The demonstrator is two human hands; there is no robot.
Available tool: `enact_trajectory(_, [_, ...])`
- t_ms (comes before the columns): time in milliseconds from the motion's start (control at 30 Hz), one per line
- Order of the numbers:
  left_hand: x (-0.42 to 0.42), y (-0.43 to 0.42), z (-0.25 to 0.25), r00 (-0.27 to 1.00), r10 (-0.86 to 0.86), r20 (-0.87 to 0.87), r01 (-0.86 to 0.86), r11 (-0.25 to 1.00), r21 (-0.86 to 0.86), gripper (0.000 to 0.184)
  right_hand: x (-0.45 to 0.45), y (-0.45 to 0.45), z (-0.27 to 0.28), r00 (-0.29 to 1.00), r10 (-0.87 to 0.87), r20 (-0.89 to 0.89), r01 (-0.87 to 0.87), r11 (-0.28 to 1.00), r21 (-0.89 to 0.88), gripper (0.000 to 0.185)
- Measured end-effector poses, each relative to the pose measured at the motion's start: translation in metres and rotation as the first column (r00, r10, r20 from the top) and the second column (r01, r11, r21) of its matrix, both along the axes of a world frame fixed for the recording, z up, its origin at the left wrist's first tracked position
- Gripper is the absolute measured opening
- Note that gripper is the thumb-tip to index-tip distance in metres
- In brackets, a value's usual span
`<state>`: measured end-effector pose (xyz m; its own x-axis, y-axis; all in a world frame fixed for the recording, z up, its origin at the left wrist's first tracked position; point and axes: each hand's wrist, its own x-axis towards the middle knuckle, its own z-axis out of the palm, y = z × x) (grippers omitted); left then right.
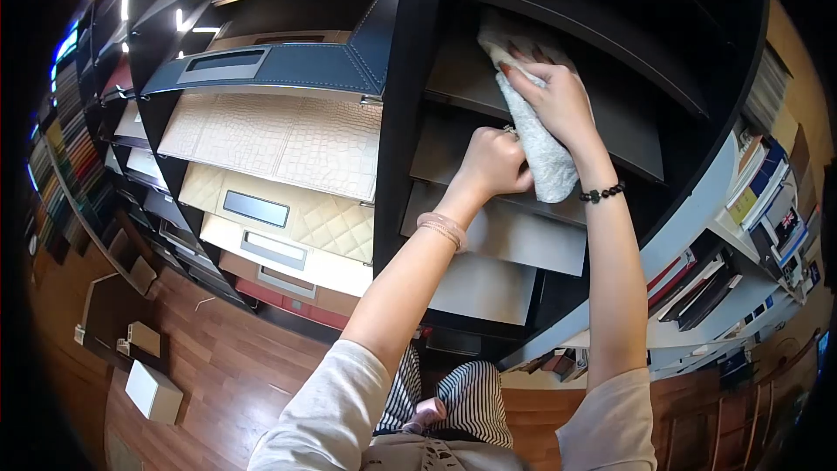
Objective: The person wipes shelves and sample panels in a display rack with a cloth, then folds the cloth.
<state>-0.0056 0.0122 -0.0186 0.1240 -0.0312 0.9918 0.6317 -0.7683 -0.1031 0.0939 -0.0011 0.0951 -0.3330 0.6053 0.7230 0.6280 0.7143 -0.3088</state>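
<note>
A light grey cloth (pixel 549 157) lies on a dark pull-out panel (pixel 628 135) in the black cabinet and hangs over its front edge. My right hand (pixel 558 100) grips the upper part of the cloth, fingers bent over it against the panel. Beside the cloth's hanging end, my left hand (pixel 495 161) is closed like a fist at the panel's edge. What its fingers hold is hidden. Below both hands a grey panel (pixel 523 240) and a paler panel (pixel 488 283) stick out.
To the left, a blue stitched leather sample (pixel 305 65), a beige crocodile-textured panel (pixel 270 135) and a cream quilted panel (pixel 336 227) jut out. White shelves (pixel 689 331) with books and binders curve along the right. A white box (pixel 153 392) stands on the wooden floor.
</note>
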Motion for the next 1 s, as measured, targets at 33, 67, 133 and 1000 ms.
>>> enact_trajectory(33, [-0.001,0.003,-0.001,1.0,-0.019,-0.004,0.019,1.0,0.017,0.013,-0.008,0.004,0.0,1.0,0.024,0.016,-0.025,1.0,0.008,0.037])
enact_trajectory(67, [0.0,0.005,-0.001,1.0,-0.006,0.0,0.006,1.0,0.024,0.013,-0.015,0.007,0.001,0.998,0.05,0.033,-0.051,0.999,0.017,0.037])
enact_trajectory(133, [0.001,0.005,-0.001,0.999,-0.037,0.025,0.037,0.999,0.022,0.015,-0.026,0.013,0.004,0.994,0.092,0.051,-0.093,0.995,0.029,0.036])
enact_trajectory(1000, [0.003,-0.012,0.007,1.0,0.017,0.025,-0.017,1.0,-0.005,0.004,0.112,-0.022,-0.032,0.948,-0.314,-0.051,0.308,0.867,0.391,0.028])
